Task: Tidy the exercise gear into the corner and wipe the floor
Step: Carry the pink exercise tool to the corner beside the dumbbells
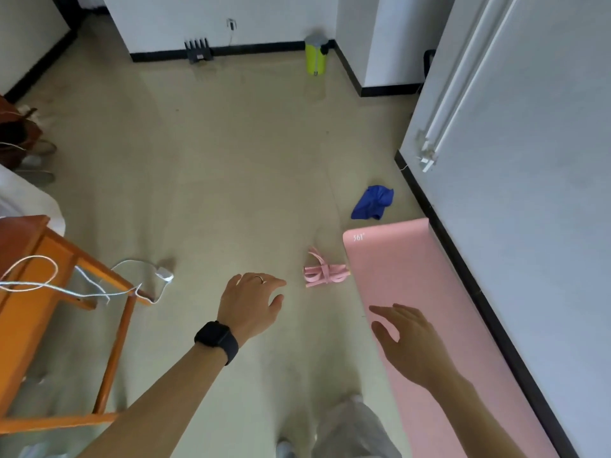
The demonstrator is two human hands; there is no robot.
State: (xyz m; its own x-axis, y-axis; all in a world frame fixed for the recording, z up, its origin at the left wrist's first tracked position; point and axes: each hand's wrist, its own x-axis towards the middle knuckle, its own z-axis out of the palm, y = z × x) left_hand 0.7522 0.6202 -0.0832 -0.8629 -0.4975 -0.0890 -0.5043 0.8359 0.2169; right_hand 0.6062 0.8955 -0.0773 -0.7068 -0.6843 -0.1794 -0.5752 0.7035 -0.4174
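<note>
Both my hands are out in front of me and hold nothing. My left hand [251,302], with the black watch [216,340] on its wrist, has its fingers loosely spread and reaches toward the small pink bundle of tied-up strap [325,274], which lies on the floor just past my fingertips, not yet touched. My right hand [406,342] hovers, fingers relaxed and apart, above the near stretch of the long pink foam exercise mat [413,276].

The mat lies flat and unrolled beneath and beyond my right hand, its long edge running along the wall's black skirting. I judge I will have to roll it before it can go in the corner. The strap bundle sits between my two hands, touching or almost touching the mat's edge.

Farther ahead of my right hand, beyond the mat's end, lies a crumpled blue cloth [373,203], probably meant for wiping the floor afterwards.

To the left of my left hand stands an orange wooden table [33,292] with a white cable [82,289] trailing off it to the floor.

Far ahead, by the wall, is a yellow-green bin with a grey lid [315,56]. The lid is down, so I cannot tell what is inside.
</note>
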